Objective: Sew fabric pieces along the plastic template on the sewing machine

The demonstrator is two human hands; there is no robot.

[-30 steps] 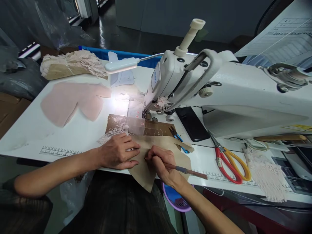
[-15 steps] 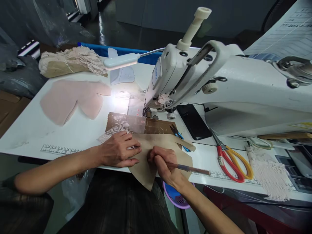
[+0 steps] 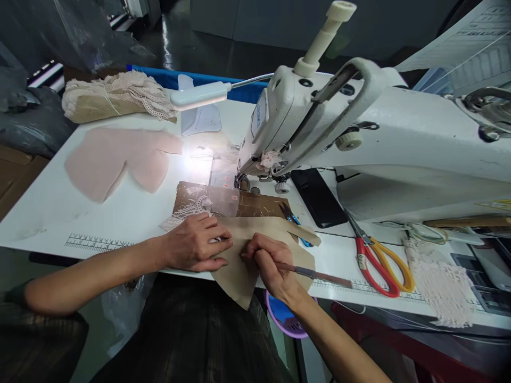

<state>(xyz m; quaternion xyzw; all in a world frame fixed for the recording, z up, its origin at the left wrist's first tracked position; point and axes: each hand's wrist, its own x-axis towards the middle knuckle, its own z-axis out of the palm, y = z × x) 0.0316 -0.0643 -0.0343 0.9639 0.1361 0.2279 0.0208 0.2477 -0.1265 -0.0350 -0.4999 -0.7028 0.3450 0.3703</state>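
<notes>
My left hand (image 3: 195,243) presses flat on a tan paper pattern piece (image 3: 243,276) at the front edge of the white table (image 3: 48,213), its fingers over a scrap of white lace (image 3: 181,215). My right hand (image 3: 271,263) is closed around a brown pencil (image 3: 319,275), with the tip touching the tan piece beside my left fingers. A brown card (image 3: 259,205) lies just behind the tan piece.
A white sewing machine (image 3: 359,138) with a lit lamp (image 3: 199,96) fills the right. Red and yellow scissors (image 3: 377,258), a black phone (image 3: 315,197), blue snips (image 3: 293,219), pink fabric pieces (image 3: 115,159), a lace bundle (image 3: 115,98), lace trim (image 3: 435,282).
My right hand has slid slightly up and right along the tan piece with the pencil. My left hand stays pressed in place. The view has shifted a little.
</notes>
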